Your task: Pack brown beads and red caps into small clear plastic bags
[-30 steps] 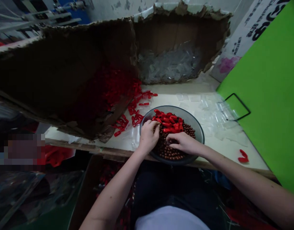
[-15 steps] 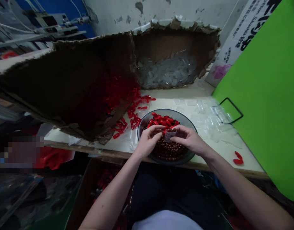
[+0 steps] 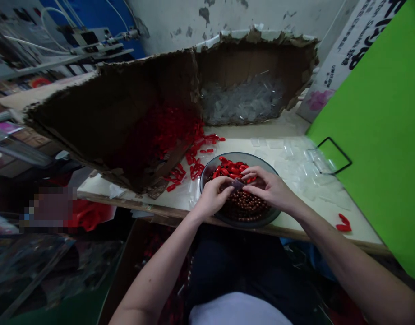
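Note:
A grey bowl [image 3: 271, 168] at the table's front edge holds brown beads [image 3: 250, 206] and red plastic pieces [image 3: 229, 166]. Over it, my left hand [image 3: 214, 196] pinches one side of a small clear sleeve [image 3: 237, 184] between thumb and fingertips. The thumb of my right hand [image 3: 270, 187] is at the sleeve's other side, with its fingers curled above. Whatever lies inside the sleeve is too dark and small to make out.
Behind the bowl, a torn cardboard box [image 3: 140, 76] holds red pieces and clear sleeves. More clear sleeves [image 3: 305, 167] lie on the white table [image 3: 234, 132]. A green panel [image 3: 380, 135] stands at the right, near a black wire loop [image 3: 343, 155] and a red piece [image 3: 343, 223].
The sleeve, upright in my right hand before, is now tilted between both hands. My left hand has closed onto it, and my right fingers have lifted. The view has shifted slightly.

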`<action>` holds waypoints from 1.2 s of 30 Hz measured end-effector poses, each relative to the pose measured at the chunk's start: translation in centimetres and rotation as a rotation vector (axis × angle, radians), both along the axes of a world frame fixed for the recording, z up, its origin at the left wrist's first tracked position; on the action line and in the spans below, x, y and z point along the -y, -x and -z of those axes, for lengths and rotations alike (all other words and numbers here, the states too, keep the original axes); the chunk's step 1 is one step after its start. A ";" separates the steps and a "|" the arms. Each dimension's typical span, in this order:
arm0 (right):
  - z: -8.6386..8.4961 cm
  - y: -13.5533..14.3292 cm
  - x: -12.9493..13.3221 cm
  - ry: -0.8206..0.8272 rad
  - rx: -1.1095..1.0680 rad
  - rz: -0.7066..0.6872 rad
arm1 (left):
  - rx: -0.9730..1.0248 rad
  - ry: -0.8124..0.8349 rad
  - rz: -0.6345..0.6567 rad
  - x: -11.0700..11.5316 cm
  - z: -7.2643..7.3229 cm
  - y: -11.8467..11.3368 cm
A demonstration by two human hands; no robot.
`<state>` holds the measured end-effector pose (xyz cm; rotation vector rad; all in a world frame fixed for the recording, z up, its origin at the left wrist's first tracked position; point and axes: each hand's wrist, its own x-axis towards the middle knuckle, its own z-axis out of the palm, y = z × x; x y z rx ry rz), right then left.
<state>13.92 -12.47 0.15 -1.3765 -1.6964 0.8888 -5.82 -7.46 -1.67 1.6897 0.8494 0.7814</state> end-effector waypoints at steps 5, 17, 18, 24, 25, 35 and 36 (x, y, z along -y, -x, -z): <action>0.5 0.3 -0.4 -0.053 0.115 -0.120 | -0.206 -0.163 0.060 -0.5 -0.5 1.3; 1.0 -0.2 0.3 0.003 0.341 -0.164 | 0.107 0.277 0.059 -0.7 -0.4 2.2; 1.2 -0.5 0.4 0.031 0.368 -0.186 | 0.171 0.339 0.038 -0.6 -0.5 2.2; 3.1 -1.9 -0.4 -0.004 0.567 -0.059 | 0.452 0.557 -0.054 0.0 -1.3 1.3; 3.6 -2.0 -0.7 -0.018 0.625 -0.033 | 0.467 0.557 -0.059 0.0 -1.5 1.2; 5.6 -2.4 -2.9 0.022 0.816 -0.030 | 0.626 0.598 -0.079 0.9 -3.1 0.7; 5.5 -2.4 -2.9 0.020 0.816 -0.027 | 0.648 0.602 -0.085 1.0 -3.3 0.6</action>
